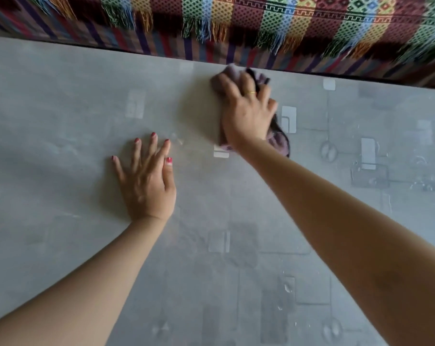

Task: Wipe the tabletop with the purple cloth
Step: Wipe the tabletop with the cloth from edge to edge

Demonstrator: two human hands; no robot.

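no readable text, labels or numbers anywhere

Soft, even daylight covers the grey tabletop, with a pale bright patch just left of the right hand. Faint shadows lie under both forearms. The right hand and the purple cloth beneath it are smeared by motion blur. Beyond the tabletop's far edge, the patterned blanket looks slightly soft. The wide-angle lens tilts that far edge.
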